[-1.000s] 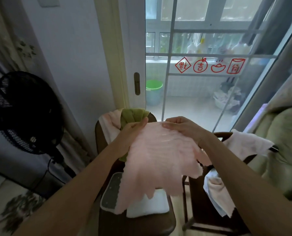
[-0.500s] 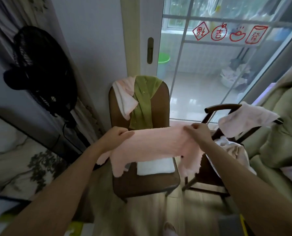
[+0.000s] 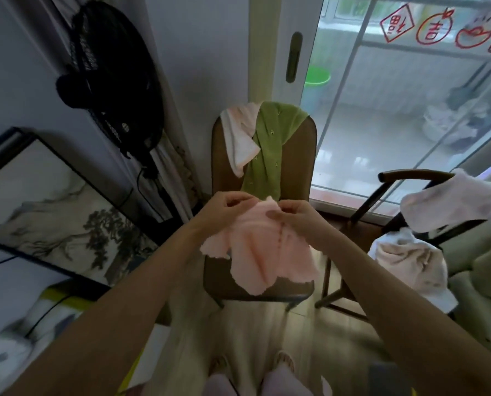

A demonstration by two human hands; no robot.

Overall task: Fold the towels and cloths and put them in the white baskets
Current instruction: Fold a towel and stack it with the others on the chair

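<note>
A pink towel [image 3: 263,254] hangs doubled over in front of me, above the seat of a brown chair [image 3: 298,167]. My left hand [image 3: 224,208] pinches its top edge on the left. My right hand [image 3: 295,217] pinches the same top edge on the right, and the two hands are almost touching. Over the chair's backrest lie a green cloth [image 3: 270,150] and a white-pink towel [image 3: 240,138]. A pale pink towel [image 3: 453,201] hangs on the arm of a second chair [image 3: 410,177] at the right, with a white towel [image 3: 410,258] below it. No white basket is in view.
A black standing fan [image 3: 110,75] is at the left by the wall, with a framed ink painting [image 3: 47,215] leaning below it. A glass sliding door [image 3: 381,110] is behind the chairs. A green couch [image 3: 487,275] is at the far right.
My hands have come together, bringing the two ends of the stretched pink towel into a fold. The view has tilted further down.
</note>
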